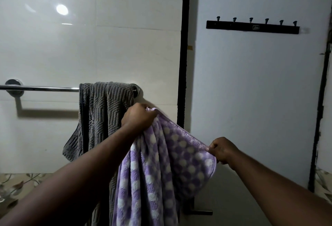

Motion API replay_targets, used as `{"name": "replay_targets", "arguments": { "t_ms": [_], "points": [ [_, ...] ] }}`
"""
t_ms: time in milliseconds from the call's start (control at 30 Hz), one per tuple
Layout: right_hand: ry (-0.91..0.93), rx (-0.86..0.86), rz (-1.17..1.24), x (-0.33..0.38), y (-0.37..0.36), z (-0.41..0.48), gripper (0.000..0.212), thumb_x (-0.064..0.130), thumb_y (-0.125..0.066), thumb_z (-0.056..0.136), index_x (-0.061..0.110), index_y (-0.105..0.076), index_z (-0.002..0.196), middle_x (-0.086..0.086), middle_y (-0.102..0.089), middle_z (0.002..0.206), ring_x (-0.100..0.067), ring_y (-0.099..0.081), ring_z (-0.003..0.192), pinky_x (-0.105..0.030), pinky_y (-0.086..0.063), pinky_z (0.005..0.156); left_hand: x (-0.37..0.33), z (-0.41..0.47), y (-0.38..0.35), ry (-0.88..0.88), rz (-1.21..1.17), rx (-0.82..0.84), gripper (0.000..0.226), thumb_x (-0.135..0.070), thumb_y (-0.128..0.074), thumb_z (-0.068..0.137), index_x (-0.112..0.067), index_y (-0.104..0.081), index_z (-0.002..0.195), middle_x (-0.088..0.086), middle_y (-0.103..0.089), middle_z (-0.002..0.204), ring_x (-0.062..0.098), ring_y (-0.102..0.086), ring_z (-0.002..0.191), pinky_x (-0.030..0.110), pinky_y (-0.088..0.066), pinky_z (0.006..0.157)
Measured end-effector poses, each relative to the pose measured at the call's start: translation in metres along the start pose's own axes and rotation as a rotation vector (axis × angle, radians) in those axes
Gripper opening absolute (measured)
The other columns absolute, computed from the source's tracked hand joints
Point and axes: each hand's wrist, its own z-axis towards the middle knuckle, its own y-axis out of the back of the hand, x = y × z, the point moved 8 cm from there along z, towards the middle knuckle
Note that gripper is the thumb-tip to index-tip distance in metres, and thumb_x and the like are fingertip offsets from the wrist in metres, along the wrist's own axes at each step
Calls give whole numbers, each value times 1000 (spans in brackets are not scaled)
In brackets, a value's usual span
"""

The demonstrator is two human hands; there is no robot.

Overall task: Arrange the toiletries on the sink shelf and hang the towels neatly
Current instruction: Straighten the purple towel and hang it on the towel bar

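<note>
A purple towel with white dots hangs between my two hands, stretched along its top edge. My left hand grips one upper corner just below the right end of the chrome towel bar. My right hand pinches the other upper corner, lower and further right. A grey ribbed towel is draped over the bar's right end, beside my left hand. The bar's left stretch is bare.
A black rack with several hooks is fixed high on the white door at the right. A black door frame separates door and tiled wall. Floral tiles show at the lower left.
</note>
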Motion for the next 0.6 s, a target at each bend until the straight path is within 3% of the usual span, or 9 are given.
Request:
{"name": "replay_targets", "arguments": {
  "t_ms": [100,167,300,433,533,600],
  "points": [
    [-93,-52,269,-11,6,-4,28,23,-73,91,0,-66,77,-17,-64,70,-28,-58,57,-27,-50,48,5,2,2,21,-8,4,38,-58,-56,68,-21,-66,74,3,-71,78,30,-67,82,32,-51,70],
    [-122,-12,408,-8,1,-9,16,9,-75,89,-1,-65,81,-16,-64,79,-28,-65,65,-32,-60,54,8,3,2,38,-4,3,37,-55,-56,69,-20,-66,75,4,-71,80,31,-67,83,32,-51,72],
    [-91,54,341,-3,-4,-9,8,-7,-77,81,-5,-69,82,-18,-68,76,-22,-66,65,-28,-62,58,9,4,0,62,3,2,38,-54,-57,70,-19,-69,81,5,-73,84,31,-68,84,34,-55,77],
    [-41,-13,443,1,3,0,16,10,-68,94,7,-65,78,-12,-64,74,-20,-58,63,-29,-55,59,13,4,-3,67,-15,8,37,-53,-57,71,-17,-66,75,5,-72,79,30,-68,82,34,-55,75],
    [-41,-236,589,4,21,8,19,21,-65,95,12,-64,79,-16,-67,83,-22,-53,70,-31,-46,68,17,4,-6,80,-26,32,38,-53,-58,70,-16,-63,69,5,-71,77,30,-69,81,33,-54,72],
    [-13,-315,640,18,33,-1,17,23,-64,96,11,-64,83,-11,-64,84,-20,-51,70,-30,-44,66,18,3,-11,91,-38,63,38,-54,-58,69,-17,-62,67,5,-72,77,29,-69,80,31,-51,68]
  ]
}}
